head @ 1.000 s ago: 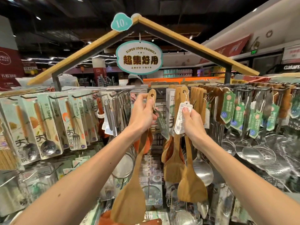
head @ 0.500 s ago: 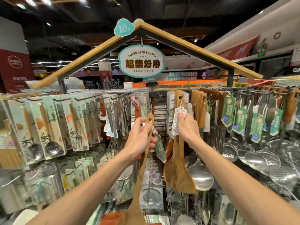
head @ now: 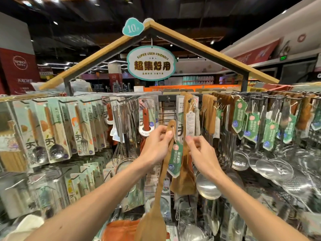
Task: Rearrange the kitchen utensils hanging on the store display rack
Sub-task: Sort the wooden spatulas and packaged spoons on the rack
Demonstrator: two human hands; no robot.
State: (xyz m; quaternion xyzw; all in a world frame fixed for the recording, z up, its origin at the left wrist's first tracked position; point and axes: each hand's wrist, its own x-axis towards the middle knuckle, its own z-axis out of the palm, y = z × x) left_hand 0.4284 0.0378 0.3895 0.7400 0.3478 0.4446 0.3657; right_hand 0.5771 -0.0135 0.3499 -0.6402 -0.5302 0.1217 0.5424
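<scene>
Your left hand [head: 155,147] gripping the handle top of a long brown wooden spatula [head: 160,185], held in front of the black wire display rack [head: 166,100], green paper tag [head: 174,160] dangling from it, your right hand [head: 200,153] alongside, fingers bunched, grip unclear.

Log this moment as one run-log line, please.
left hand: grips wooden spatula handle | right hand: beside green tag, grip unclear | spatula: off rack

The bottom edge cuts off the long brown wooden spatula [head: 158,192]. The left hand [head: 156,146] hides part of its handle. The right hand [head: 199,153] is blurry; I can't tell if it holds anything.
</scene>
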